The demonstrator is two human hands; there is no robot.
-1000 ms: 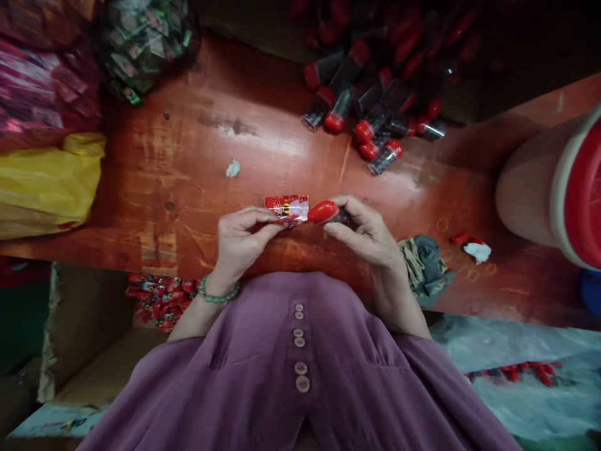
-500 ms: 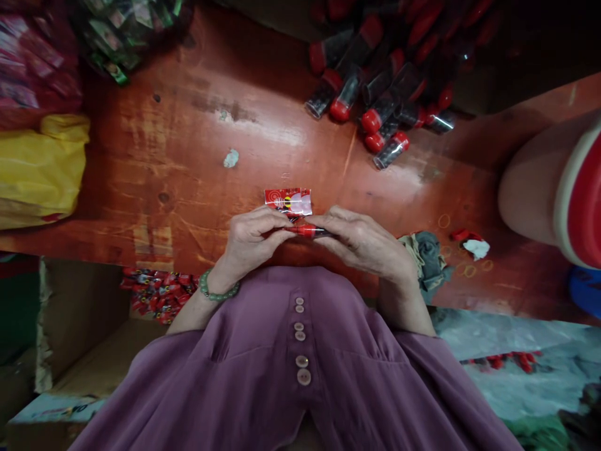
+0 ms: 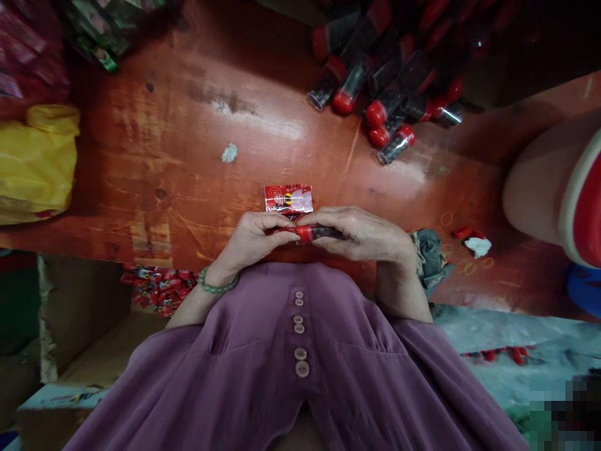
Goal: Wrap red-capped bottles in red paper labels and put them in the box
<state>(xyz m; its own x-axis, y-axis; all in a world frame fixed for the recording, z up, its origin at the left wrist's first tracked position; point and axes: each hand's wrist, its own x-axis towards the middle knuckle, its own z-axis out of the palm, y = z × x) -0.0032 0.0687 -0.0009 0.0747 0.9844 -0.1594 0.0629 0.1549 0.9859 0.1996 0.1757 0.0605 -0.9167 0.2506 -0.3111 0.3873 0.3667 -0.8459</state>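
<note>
Gripping a small red-capped vial (image 3: 313, 233) from both ends, the left hand (image 3: 253, 238) and right hand (image 3: 364, 235) are meeting just above the near edge of the worn red table (image 3: 188, 156), fingers pinched around it. A red printed label (image 3: 288, 198) is lying just beyond the fingertips. A pile of red-capped vials (image 3: 380, 100) is crowding the far right, a yellow bag (image 3: 35, 163) the left edge, a crumpled cloth (image 3: 429, 257) beside the right wrist; bare tabletop is lying open between them.

Two hands (image 3: 253, 238), one wrapper (image 3: 288, 198), perhaps ten tubes (image 3: 389, 109)
</note>
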